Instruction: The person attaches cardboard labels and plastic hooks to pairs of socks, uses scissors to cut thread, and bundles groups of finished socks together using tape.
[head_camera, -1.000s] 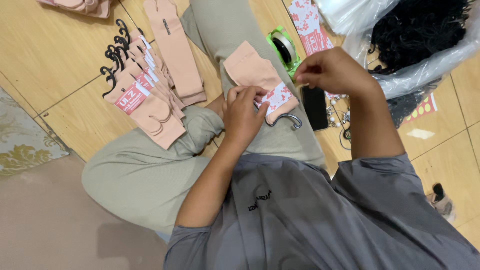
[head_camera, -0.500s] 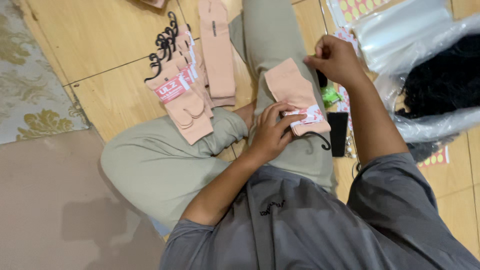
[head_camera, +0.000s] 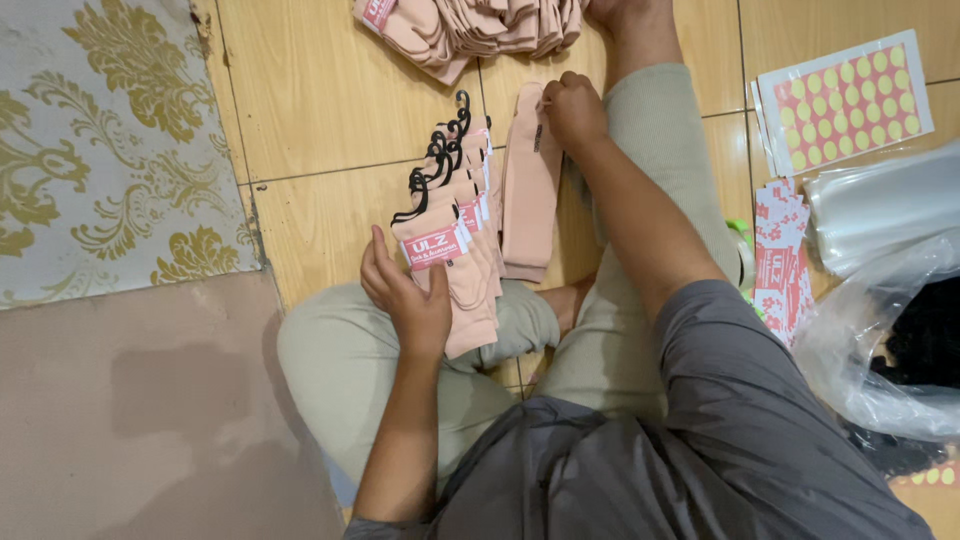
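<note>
Left hand (head_camera: 405, 295) grasps the nearest packaged pink sock pair (head_camera: 445, 270), laying it onto the fanned row of hooked packs (head_camera: 465, 170) (hooks aligned far-left), while right hand (head_camera: 573, 110) pinches an unpackaged pink sock (head_camera: 530, 190) lying just right of it.

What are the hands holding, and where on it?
The left hand grips the nearest hangered socks by the left edge. The right hand pinches the loose socks at the top.

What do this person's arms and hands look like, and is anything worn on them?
Both arms are bare from above the elbow down. The left hand and right hand wear no gloves, and no rings or watch show. A loose grey short sleeve covers the right upper arm.
</note>
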